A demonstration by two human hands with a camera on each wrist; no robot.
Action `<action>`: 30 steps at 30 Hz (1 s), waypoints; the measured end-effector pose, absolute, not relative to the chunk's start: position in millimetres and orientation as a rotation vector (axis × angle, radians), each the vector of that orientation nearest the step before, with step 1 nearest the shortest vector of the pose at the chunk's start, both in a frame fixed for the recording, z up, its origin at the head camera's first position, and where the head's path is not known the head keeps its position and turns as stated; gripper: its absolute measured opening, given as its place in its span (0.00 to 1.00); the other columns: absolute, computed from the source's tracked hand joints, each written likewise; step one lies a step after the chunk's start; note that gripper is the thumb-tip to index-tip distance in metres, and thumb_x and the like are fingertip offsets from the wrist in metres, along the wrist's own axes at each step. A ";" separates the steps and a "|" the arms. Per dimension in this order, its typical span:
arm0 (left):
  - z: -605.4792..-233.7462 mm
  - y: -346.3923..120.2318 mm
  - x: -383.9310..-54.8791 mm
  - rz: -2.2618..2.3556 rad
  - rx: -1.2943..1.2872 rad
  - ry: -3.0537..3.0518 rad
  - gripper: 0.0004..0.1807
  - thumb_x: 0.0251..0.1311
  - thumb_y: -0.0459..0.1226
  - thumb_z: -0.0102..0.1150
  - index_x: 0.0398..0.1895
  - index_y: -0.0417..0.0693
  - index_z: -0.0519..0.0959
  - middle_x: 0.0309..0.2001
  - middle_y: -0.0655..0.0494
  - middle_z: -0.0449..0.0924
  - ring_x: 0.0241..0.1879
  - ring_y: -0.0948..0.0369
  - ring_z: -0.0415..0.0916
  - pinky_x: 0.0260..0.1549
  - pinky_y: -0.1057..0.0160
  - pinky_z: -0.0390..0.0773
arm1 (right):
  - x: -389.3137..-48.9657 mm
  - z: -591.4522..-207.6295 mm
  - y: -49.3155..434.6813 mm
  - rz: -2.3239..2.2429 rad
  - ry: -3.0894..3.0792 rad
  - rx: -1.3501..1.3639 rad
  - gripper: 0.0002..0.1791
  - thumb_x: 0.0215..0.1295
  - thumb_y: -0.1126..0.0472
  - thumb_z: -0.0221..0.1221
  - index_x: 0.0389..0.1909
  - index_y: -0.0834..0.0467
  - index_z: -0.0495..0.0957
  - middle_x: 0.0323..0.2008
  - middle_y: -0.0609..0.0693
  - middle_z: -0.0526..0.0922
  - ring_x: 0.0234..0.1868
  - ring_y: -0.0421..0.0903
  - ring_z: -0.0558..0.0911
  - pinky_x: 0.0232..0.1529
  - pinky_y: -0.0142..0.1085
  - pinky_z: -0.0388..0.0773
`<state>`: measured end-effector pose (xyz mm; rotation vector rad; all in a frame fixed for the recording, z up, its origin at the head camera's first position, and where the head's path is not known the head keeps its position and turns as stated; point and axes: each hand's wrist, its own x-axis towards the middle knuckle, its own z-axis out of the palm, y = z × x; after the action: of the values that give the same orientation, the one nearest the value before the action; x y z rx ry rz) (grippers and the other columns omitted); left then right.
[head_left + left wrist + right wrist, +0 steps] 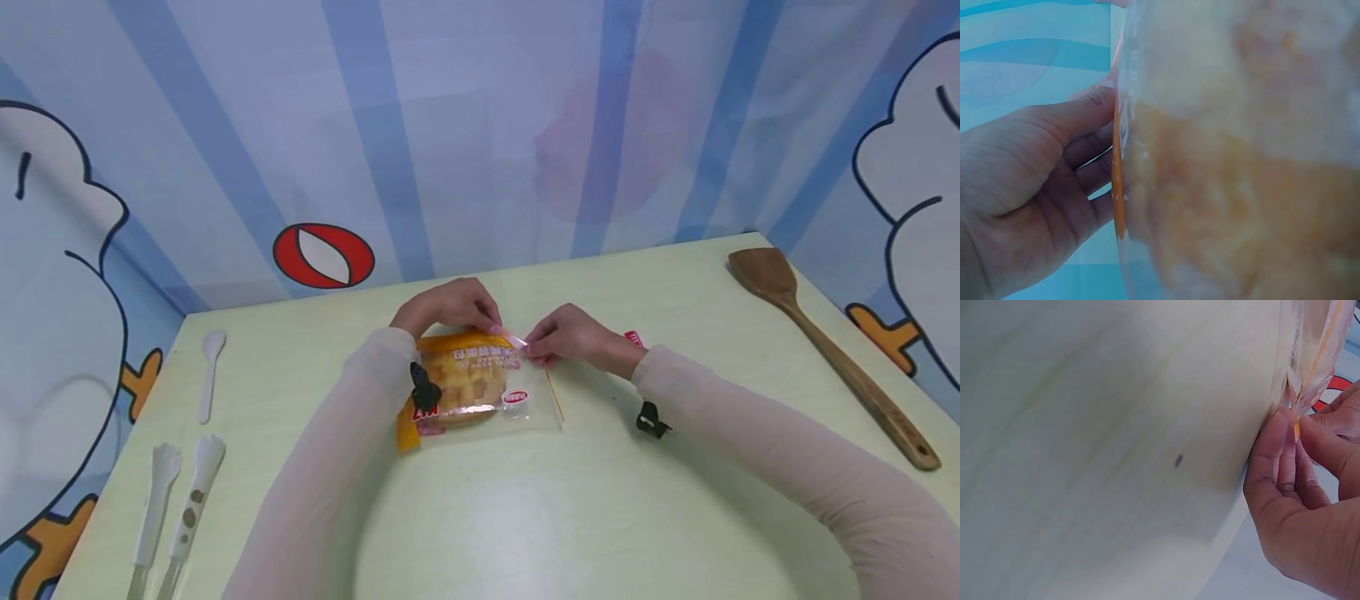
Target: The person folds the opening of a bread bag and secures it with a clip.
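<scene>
A bread package (468, 379), clear plastic with orange edges and a flat golden-brown bread inside, is held tilted near the far side of the table. My left hand (453, 304) pinches its top edge between thumb and fingers; in the left wrist view the wrapper (1229, 187) fills the right side, close to the camera. My right hand (573, 337) pinches the top right corner, close beside the left fingertips. From the right wrist, thumb and index fingertip grip the crumpled plastic edge (1297, 428).
A small white spoon (210, 375) and two utensils with white handles (153, 500) lie at the left. On the right rests a wooden spatula (832, 358). A small red-and-white piece (634, 338) shows behind my right wrist. A striped cartoon backdrop (487, 125) surrounds the table (525, 517).
</scene>
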<state>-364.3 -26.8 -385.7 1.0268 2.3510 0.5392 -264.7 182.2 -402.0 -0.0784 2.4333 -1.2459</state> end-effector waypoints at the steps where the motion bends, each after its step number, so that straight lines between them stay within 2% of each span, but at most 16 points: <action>1: -386.5 -27.0 -364.4 0.543 1.027 2.352 0.10 0.68 0.40 0.63 0.45 0.46 0.89 0.41 0.51 0.88 0.36 0.60 0.74 0.41 0.68 0.75 | -264.8 -402.4 182.4 -1.249 2.428 -0.075 0.12 0.65 0.63 0.67 0.44 0.68 0.86 0.27 0.51 0.88 0.26 0.37 0.81 0.34 0.31 0.83; 15: -382.1 -26.4 -359.8 0.565 0.932 2.389 0.09 0.66 0.41 0.64 0.43 0.52 0.90 0.46 0.54 0.88 0.42 0.58 0.77 0.45 0.64 0.78 | -260.4 -396.5 186.9 -1.237 2.391 -0.059 0.13 0.68 0.62 0.62 0.45 0.67 0.85 0.32 0.52 0.88 0.29 0.41 0.83 0.39 0.33 0.85; 24: -382.0 -26.9 -360.7 0.568 0.940 2.383 0.09 0.66 0.40 0.64 0.43 0.50 0.90 0.46 0.54 0.89 0.41 0.59 0.77 0.43 0.66 0.78 | -266.6 -394.2 182.1 -1.228 2.390 -0.043 0.13 0.68 0.60 0.64 0.44 0.67 0.86 0.28 0.51 0.87 0.26 0.41 0.83 0.36 0.33 0.85; 30: -385.1 -26.4 -361.8 0.607 0.961 2.347 0.09 0.66 0.39 0.64 0.44 0.50 0.90 0.45 0.53 0.89 0.40 0.59 0.77 0.43 0.66 0.78 | -273.4 -395.8 175.2 -1.172 2.481 -0.083 0.13 0.68 0.59 0.64 0.45 0.64 0.87 0.35 0.53 0.89 0.26 0.40 0.80 0.31 0.30 0.81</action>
<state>-361.8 -26.4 -385.1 0.9607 2.3465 0.6066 -273.4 175.2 -395.8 -0.0828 2.4806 -1.1717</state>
